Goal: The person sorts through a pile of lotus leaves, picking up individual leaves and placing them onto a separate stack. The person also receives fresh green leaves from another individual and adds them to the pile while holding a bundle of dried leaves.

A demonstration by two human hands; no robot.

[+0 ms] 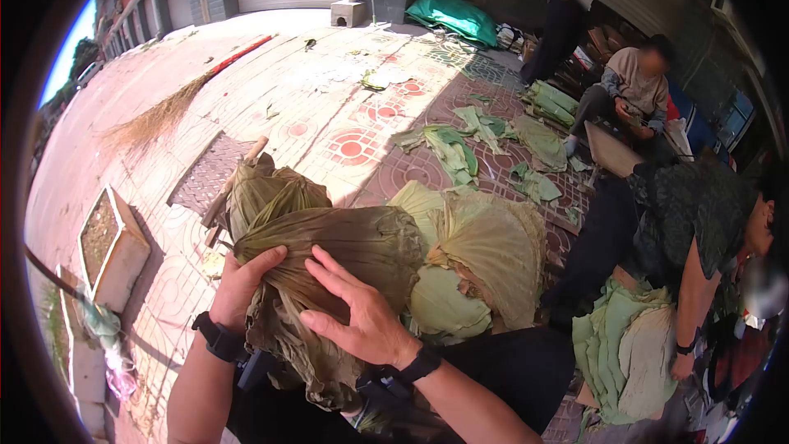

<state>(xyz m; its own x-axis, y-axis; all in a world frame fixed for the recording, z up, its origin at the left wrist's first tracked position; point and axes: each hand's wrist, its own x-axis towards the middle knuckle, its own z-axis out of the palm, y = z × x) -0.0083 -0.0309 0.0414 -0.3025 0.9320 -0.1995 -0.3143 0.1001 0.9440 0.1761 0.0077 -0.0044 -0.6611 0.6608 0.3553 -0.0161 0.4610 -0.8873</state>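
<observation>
A bundle of large dried brownish-green leaves, which look like lotus leaves, lies across my lap. My left hand is closed around its gathered left end, thumb on top. Flat against the front of the bundle rests my right hand, fingers spread and holding nothing. Behind it is another dark folded leaf. A paler stack of dried leaves sits just to the right, spread like fans. Crumpled leaf edges hang down below my hands, and the underside of the bundle is hidden.
At right, a bent-over person holds a stack of green leaves. Loose leaves litter the paving. Two other people are at the back right. A broom, white planter boxes and a green sack stand around.
</observation>
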